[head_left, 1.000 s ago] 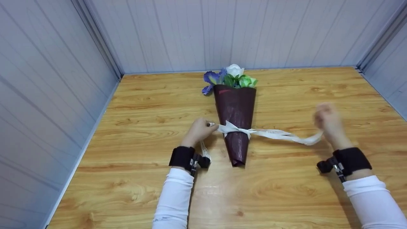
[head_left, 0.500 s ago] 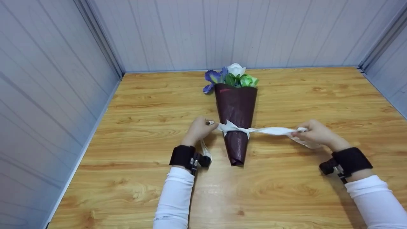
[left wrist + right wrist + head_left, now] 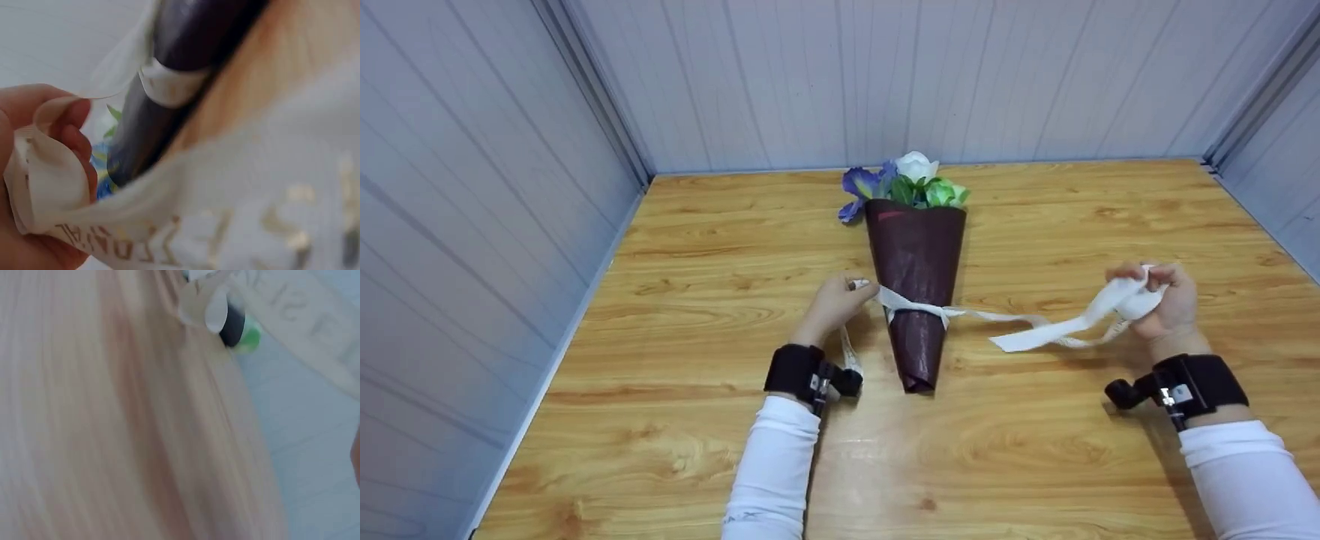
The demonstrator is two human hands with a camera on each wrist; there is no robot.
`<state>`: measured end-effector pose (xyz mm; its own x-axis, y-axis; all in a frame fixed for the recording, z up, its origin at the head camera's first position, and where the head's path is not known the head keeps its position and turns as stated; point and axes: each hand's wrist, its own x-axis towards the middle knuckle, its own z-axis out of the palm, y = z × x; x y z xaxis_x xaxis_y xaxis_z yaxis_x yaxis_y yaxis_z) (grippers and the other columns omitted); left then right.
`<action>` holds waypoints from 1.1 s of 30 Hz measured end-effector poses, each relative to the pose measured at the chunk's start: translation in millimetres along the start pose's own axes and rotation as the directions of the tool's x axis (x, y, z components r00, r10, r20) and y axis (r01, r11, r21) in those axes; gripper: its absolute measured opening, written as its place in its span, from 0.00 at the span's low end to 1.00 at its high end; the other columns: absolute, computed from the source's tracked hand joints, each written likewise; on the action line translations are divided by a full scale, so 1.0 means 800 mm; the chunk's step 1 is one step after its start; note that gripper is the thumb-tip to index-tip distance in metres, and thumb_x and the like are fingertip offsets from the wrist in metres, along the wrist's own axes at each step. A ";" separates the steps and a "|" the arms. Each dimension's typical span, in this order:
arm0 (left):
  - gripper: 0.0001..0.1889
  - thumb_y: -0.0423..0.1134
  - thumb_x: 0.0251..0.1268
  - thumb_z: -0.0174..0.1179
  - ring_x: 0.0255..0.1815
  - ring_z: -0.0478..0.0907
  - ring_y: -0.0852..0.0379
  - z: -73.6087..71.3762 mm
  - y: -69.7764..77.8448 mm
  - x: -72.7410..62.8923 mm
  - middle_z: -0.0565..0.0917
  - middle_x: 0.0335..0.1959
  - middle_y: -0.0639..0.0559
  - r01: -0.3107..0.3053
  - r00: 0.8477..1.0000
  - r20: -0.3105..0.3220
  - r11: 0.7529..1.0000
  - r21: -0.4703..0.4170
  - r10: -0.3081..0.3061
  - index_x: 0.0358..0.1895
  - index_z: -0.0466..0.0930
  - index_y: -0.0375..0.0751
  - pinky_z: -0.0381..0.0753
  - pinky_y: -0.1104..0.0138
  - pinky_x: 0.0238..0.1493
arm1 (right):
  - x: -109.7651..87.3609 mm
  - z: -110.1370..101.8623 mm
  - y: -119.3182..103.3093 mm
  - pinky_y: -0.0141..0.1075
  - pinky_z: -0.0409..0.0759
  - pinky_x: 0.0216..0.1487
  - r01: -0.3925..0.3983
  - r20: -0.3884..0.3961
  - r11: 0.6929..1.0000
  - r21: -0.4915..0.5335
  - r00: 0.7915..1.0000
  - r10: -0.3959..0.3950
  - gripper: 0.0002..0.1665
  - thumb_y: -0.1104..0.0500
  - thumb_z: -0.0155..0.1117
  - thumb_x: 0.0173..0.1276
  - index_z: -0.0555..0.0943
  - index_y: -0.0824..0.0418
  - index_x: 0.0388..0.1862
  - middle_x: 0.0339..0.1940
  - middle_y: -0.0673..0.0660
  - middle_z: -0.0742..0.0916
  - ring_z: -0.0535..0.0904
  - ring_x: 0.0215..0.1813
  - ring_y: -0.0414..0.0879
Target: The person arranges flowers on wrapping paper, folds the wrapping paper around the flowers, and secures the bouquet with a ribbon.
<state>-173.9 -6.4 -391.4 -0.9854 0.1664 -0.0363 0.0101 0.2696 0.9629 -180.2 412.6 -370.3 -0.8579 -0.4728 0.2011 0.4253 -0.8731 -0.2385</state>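
Observation:
A bouquet in dark maroon wrapping paper (image 3: 919,251) lies on the table, flowers toward the back wall. Round its lower half runs a white ribbon (image 3: 919,307), crossed or knotted at the front. My left hand (image 3: 831,306) pinches one end close beside the wrapper; in the left wrist view this ribbon (image 3: 62,174) loops through the fingers and carries gold lettering. To the right of the bouquet, my raised right hand (image 3: 1174,309) holds the other part, looped over its curled fingers, with a loose tail hanging toward the bouquet. The right wrist view shows mostly lettered ribbon (image 3: 298,318) and table.
Purple (image 3: 861,182), white (image 3: 916,166) and green (image 3: 943,192) flowers stick out of the wrapper's wide end. The wood-grain table (image 3: 675,420) meets pale panel walls (image 3: 780,82) at the back and sides. Each wrist wears a black strap with a small camera.
My right hand came in toward the bouquet, then swung back right and up, with the ribbon now looped over its fingers and slacker. The ribbon's upright tip at the knot has flattened. Left hand nearly still.

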 end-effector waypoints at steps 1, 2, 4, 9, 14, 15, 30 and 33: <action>0.10 0.36 0.65 0.54 0.17 0.62 0.63 0.003 0.003 0.000 0.65 0.14 0.61 -0.010 1.000 -0.004 0.997 -0.073 0.010 0.24 0.75 0.41 0.61 0.73 0.22 | 0.004 0.001 0.005 0.35 0.73 0.34 -0.036 0.029 0.999 -0.008 0.999 0.036 0.15 0.70 0.40 0.60 0.61 0.70 0.14 0.18 0.62 0.71 0.72 0.24 0.54; 0.11 0.36 0.66 0.53 0.20 0.64 0.63 0.005 0.005 0.000 0.68 0.15 0.61 -0.022 1.000 -0.007 0.991 -0.136 0.021 0.26 0.77 0.38 0.63 0.74 0.24 | 0.008 0.002 0.012 0.30 0.66 0.29 -0.076 0.053 0.996 -0.051 0.995 0.079 0.15 0.69 0.39 0.62 0.61 0.67 0.16 0.16 0.57 0.66 0.65 0.20 0.48; 0.12 0.35 0.68 0.50 0.25 0.68 0.61 0.012 0.011 0.001 0.72 0.19 0.61 -0.045 0.999 -0.007 0.968 -0.246 0.045 0.33 0.81 0.31 0.66 0.74 0.29 | 0.018 0.007 0.033 0.26 0.54 0.23 -0.099 0.014 0.937 -0.334 0.994 0.109 0.14 0.67 0.37 0.68 0.66 0.65 0.23 0.16 0.50 0.64 0.56 0.18 0.40; 0.16 0.35 0.69 0.48 0.33 0.74 0.62 0.027 0.016 0.002 0.80 0.29 0.57 -0.046 0.997 0.045 0.916 -0.398 0.069 0.43 0.81 0.25 0.72 0.75 0.35 | 0.045 0.019 0.109 0.25 0.65 0.22 -0.316 -0.317 -0.044 -0.948 0.947 0.040 0.20 0.56 0.53 0.72 0.71 0.62 0.59 0.21 0.47 0.76 0.64 0.20 0.34; 0.14 0.36 0.73 0.47 0.33 0.79 0.63 0.038 0.013 0.003 0.85 0.33 0.52 -0.051 0.995 0.057 0.893 -0.448 0.085 0.35 0.80 0.34 0.75 0.74 0.37 | 0.070 0.019 0.166 0.35 0.71 0.33 -0.148 -0.276 -0.623 -0.768 0.954 0.114 0.15 0.54 0.65 0.62 0.82 0.64 0.41 0.28 0.53 0.82 0.73 0.30 0.42; 0.14 0.36 0.73 0.46 0.33 0.79 0.63 0.039 0.013 0.003 0.85 0.31 0.52 -0.056 0.995 0.042 0.882 -0.468 0.085 0.33 0.80 0.36 0.76 0.74 0.37 | 0.073 0.019 0.172 0.35 0.70 0.33 -0.105 -0.250 -0.669 -0.736 0.960 0.125 0.10 0.56 0.65 0.61 0.81 0.64 0.32 0.24 0.51 0.81 0.72 0.30 0.43; 0.16 0.29 0.71 0.45 0.20 0.75 0.61 0.022 -0.009 0.012 0.74 0.17 0.52 0.073 0.962 -0.149 0.747 -0.661 -0.227 0.21 0.70 0.39 0.76 0.73 0.27 | 0.078 0.021 0.162 0.40 0.71 0.28 0.042 -0.297 -0.880 -0.473 0.933 0.204 0.10 0.63 0.63 0.56 0.76 0.59 0.16 0.20 0.52 0.77 0.71 0.24 0.47; 0.15 0.28 0.70 0.44 0.20 0.74 0.60 0.017 -0.013 0.013 0.74 0.17 0.51 0.108 0.944 -0.148 0.703 -0.703 -0.294 0.21 0.70 0.37 0.77 0.72 0.26 | 0.078 0.021 0.153 0.41 0.72 0.29 0.018 -0.329 -0.891 -0.453 0.926 0.185 0.07 0.62 0.63 0.57 0.80 0.59 0.20 0.24 0.54 0.82 0.75 0.27 0.48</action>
<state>-182.3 5.2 -405.4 -0.9587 -0.0628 -0.2773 -0.2189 -0.4592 0.8610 -176.6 274.2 -370.9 -0.8105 -0.5604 -0.1703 -0.5247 0.8239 -0.2141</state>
